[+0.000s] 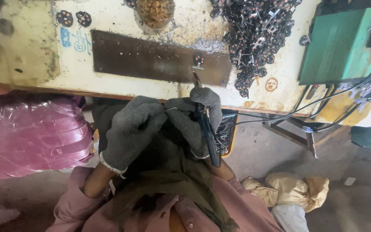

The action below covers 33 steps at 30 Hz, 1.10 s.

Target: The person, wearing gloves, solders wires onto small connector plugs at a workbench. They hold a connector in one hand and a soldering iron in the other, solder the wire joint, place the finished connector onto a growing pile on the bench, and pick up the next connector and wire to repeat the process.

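Both my hands wear grey knit gloves and are held close together just below the workbench edge. My right hand [196,116] grips a black soldering iron [207,133] whose tip points up toward the bench. My left hand [132,131] pinches a thin silvery wire [171,109] that runs toward the right hand. A small round black part with a metal tab [199,60] lies on the dark brown plate [151,58] just above the iron's tip.
A large heap of similar black round parts [256,34] lies at the bench's back right. A green machine box [340,47] with black cables [323,101] stands to the right. A pink plastic bag [31,137] sits left, a tan sack [297,189] on the floor.
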### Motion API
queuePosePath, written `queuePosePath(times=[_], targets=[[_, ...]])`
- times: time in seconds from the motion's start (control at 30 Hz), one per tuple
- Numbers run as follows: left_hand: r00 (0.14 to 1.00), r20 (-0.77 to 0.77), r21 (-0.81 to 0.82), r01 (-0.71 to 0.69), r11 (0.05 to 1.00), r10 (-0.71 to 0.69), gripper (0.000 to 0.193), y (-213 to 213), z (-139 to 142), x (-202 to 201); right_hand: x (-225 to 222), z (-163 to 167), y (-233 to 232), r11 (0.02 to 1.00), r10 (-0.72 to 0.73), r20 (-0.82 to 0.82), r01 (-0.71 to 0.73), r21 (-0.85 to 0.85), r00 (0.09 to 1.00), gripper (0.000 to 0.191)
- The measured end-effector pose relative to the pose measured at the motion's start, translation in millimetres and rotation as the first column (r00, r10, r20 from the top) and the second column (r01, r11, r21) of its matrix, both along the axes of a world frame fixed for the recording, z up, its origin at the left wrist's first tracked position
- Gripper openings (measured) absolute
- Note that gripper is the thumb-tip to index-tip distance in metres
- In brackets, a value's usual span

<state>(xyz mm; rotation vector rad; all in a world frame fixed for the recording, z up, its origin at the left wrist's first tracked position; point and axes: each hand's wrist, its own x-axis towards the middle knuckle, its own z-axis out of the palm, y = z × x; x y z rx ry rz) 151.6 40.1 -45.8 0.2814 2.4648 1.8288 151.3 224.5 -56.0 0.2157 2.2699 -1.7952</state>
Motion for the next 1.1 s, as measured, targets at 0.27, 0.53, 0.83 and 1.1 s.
queuePosePath(times=[0.27, 0.53, 0.83, 1.1], targets=[[0.888, 0.448, 0.013, -0.121, 0.993, 0.102, 0.015, -5.9, 5.2, 3.0, 19.3, -14.9, -0.6, 0.994, 0.097, -0.236, -0.107, -0.030, 0.967, 0.053], [0.879, 0.474, 0.118, -0.015, 0.993, -0.043, 0.017, -7.0, -16.7, 2.1, 13.5, -41.7, 20.3, 0.921, -0.062, 0.215, 0.139, -0.364, 0.975, 0.028], [0.969, -0.154, -0.276, -0.229, 0.933, 0.192, 0.011, 5.8, -15.0, -51.5, -24.0, -34.4, 24.4, 0.873, 0.030, -0.438, 0.189, 0.449, 0.899, 0.019], [0.951, -0.296, -0.420, -0.213, 0.882, 0.088, 0.017, -1.6, -24.4, -155.0, -60.2, -36.9, 24.4, 0.906, -0.115, -0.370, 0.250, 0.341, 0.922, 0.041]])
